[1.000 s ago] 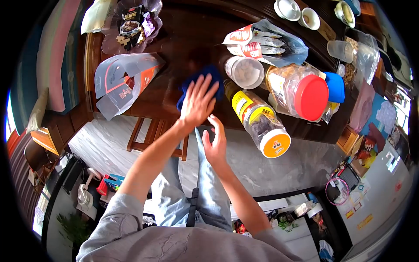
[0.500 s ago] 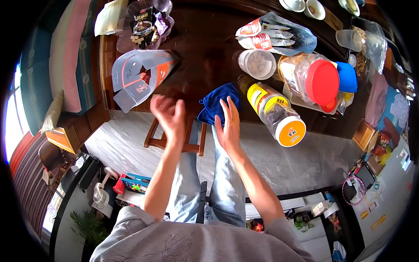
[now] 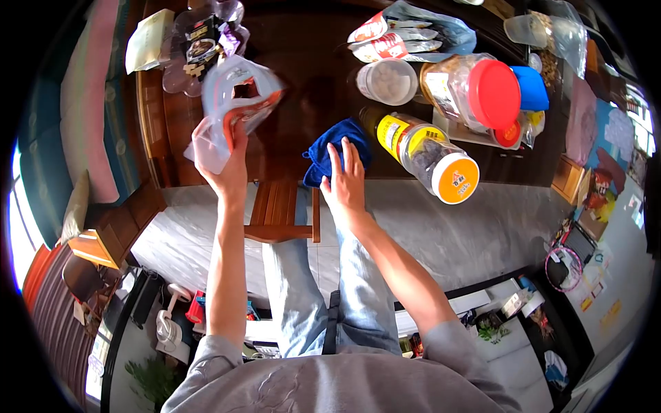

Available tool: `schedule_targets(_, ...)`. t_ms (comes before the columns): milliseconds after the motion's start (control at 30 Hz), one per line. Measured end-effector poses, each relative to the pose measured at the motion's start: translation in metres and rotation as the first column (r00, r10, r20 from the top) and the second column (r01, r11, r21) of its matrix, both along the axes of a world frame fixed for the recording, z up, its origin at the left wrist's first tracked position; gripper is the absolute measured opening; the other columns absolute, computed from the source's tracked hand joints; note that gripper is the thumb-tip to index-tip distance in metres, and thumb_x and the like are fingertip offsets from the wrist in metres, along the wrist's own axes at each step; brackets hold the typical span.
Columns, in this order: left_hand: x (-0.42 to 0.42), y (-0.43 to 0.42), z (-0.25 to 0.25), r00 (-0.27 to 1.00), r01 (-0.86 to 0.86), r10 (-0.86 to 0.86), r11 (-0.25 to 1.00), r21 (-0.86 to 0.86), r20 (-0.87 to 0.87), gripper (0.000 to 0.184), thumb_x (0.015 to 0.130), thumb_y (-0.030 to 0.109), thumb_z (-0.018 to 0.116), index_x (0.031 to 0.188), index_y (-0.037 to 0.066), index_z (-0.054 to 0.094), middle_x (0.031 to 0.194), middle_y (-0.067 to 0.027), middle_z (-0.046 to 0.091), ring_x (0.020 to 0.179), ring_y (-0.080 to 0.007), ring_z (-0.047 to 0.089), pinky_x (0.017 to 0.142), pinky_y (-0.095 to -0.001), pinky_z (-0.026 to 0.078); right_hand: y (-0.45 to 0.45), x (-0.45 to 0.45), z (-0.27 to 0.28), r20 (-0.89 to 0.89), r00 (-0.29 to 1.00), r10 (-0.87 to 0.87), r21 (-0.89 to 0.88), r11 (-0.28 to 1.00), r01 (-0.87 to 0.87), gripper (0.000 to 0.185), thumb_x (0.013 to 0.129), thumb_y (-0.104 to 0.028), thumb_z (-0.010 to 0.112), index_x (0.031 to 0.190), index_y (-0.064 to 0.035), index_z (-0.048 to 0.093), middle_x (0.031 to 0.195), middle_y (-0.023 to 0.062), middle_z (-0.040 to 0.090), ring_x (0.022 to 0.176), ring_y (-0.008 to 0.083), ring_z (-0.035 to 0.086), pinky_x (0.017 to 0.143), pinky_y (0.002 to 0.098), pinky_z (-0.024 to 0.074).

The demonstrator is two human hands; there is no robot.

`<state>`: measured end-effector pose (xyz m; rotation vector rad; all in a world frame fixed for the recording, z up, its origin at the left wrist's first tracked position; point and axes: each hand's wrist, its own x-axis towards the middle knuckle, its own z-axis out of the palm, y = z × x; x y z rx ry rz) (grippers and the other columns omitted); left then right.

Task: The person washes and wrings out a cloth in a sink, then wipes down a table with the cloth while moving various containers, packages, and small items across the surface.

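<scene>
My left hand [image 3: 224, 162] is closed on a clear plastic bag [image 3: 219, 96] with orange print, a little blurred, lifted at the left side of the dark table. Something dark red shows inside the bag. My right hand [image 3: 345, 184] has its fingers stretched out over a crumpled blue cloth [image 3: 317, 153] at the table's front edge. The fingertips overlap the cloth; whether they press on it I cannot tell. To the right of that hand lies a jar with an orange lid [image 3: 457, 178], tilted over the edge, with dark pieces inside.
Behind the jar stand a tub of round pieces [image 3: 387, 81], a red-lidded jar [image 3: 494, 94] and an opened foil bag [image 3: 451, 31]. A clear petal-shaped dish [image 3: 177, 79] with wrapped snacks is at the back left. A wooden stool [image 3: 279, 233] stands below the table edge.
My left hand has moved left and taken hold of the clear plastic bag, which is now raised and turned. My right hand has moved slightly left over the blue cloth. The view has shifted.
</scene>
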<state>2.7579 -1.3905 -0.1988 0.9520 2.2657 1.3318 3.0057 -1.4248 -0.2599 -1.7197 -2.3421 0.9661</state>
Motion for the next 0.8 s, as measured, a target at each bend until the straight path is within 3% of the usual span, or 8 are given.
schedule_targets(167, 0.029, 0.06, 0.004, 0.998, -0.05, 0.041, 0.976, 0.214, 0.046, 0.052, 0.087, -0.003, 0.085, 0.128, -0.002, 0.053, 0.116, -0.0106, 0.065, 0.093, -0.0163, 0.068, 0.082, -0.0335, 0.062, -0.001, 0.001, -0.002, -0.001, 1.0, 0.006, -0.019, 1.0, -0.006, 0.093, 0.082, -0.008, 0.078, 0.164, -0.0113, 0.033, 0.172, 0.0218, 0.023, 0.157, 0.0411, 0.028, 0.127, 0.0502, 0.0267)
schedule_targets(300, 0.03, 0.111, -0.006, 0.97, -0.083, 0.116, 0.984, 0.154, -0.213, 0.07, 0.076, 0.026, 0.097, 0.123, -0.003, 0.055, 0.111, -0.0132, 0.066, 0.098, -0.0264, 0.067, 0.091, -0.0374, 0.054, -0.002, 0.003, -0.003, -0.022, 1.0, 0.007, -0.006, 1.0, -0.007, 0.094, 0.081, -0.008, 0.079, 0.164, -0.0108, 0.033, 0.172, 0.0224, 0.023, 0.156, 0.0414, 0.028, 0.128, 0.0496, 0.0265)
schedule_targets(400, 0.02, 0.111, -0.031, 0.928, 0.081, -0.078, 0.997, -0.005, -0.364, 0.096, 0.072, 0.029, 0.1, 0.145, -0.003, 0.045, 0.131, -0.0215, 0.054, 0.127, -0.0325, 0.055, 0.102, -0.0448, 0.052, -0.002, 0.004, -0.001, -0.037, 0.999, 0.005, -0.003, 1.0, -0.005, 0.095, 0.081, -0.008, 0.079, 0.164, -0.0106, 0.033, 0.171, 0.0226, 0.023, 0.156, 0.0414, 0.028, 0.128, 0.0494, 0.0268)
schedule_targets(500, 0.047, 0.076, -0.024, 0.995, -0.043, 0.047, 0.998, 0.043, -0.093, 0.112, 0.071, 0.029, 0.101, 0.156, 0.002, 0.034, 0.149, -0.0223, 0.035, 0.131, -0.0329, 0.053, 0.104, -0.048, 0.051, -0.002, 0.007, 0.0, -0.057, 0.998, 0.008, 0.008, 1.0, -0.008, 0.095, 0.081, -0.007, 0.08, 0.163, -0.0094, 0.034, 0.171, 0.0227, 0.024, 0.156, 0.0408, 0.029, 0.128, 0.0492, 0.0274)
schedule_targets(533, 0.057, 0.061, -0.021, 0.996, -0.093, 0.093, 0.996, 0.011, 0.013, 0.102, 0.075, 0.023, 0.098, 0.155, 0.005, 0.038, 0.144, -0.0204, 0.043, 0.128, -0.0301, 0.055, 0.102, -0.0463, 0.052, -0.002, 0.007, 0.001, -0.065, 0.998, 0.01, 0.013, 1.0, -0.01, 0.094, 0.081, -0.007, 0.08, 0.163, -0.009, 0.034, 0.171, 0.0227, 0.025, 0.156, 0.0405, 0.029, 0.128, 0.0491, 0.0274)
schedule_targets(667, 0.121, 0.039, 0.006, 0.938, 0.346, -0.343, 0.937, -0.056, 0.052, 0.085, 0.079, 0.012, 0.091, 0.152, 0.01, 0.047, 0.147, -0.0151, 0.047, 0.134, -0.0274, 0.052, 0.104, -0.0417, 0.052, -0.002, 0.01, 0.0, -0.075, 0.997, 0.022, 0.008, 1.0, -0.022, 0.089, 0.083, -0.009, 0.079, 0.161, -0.006, 0.036, 0.17, 0.0241, 0.024, 0.156, 0.0402, 0.028, 0.128, 0.0486, 0.0256)
schedule_targets(733, 0.144, 0.061, 0.01, 0.827, 0.535, -0.544, 0.839, -0.096, -0.145, 0.092, 0.076, 0.012, 0.092, 0.155, 0.014, 0.046, 0.152, -0.0171, 0.045, 0.139, -0.0344, 0.047, 0.11, -0.0452, 0.049, -0.006, 0.013, -0.006, -0.061, 0.998, 0.032, 0.011, 0.999, -0.032, 0.086, 0.083, -0.011, 0.079, 0.159, -0.0033, 0.038, 0.17, 0.0246, 0.024, 0.157, 0.0401, 0.027, 0.128, 0.0486, 0.0257)
schedule_targets(800, 0.161, 0.091, 0.006, 0.802, 0.553, -0.561, 0.827, -0.099, -0.205, 0.098, 0.074, 0.013, 0.092, 0.158, 0.018, 0.043, 0.153, -0.0177, 0.043, 0.143, -0.0389, 0.042, 0.116, -0.0477, 0.045, -0.007, 0.013, -0.009, -0.078, 0.997, 0.015, -0.005, 1.0, -0.016, 0.084, 0.083, -0.011, 0.079, 0.157, -0.0019, 0.039, 0.17, 0.0246, 0.024, 0.157, 0.0397, 0.027, 0.128, 0.0488, 0.0262)
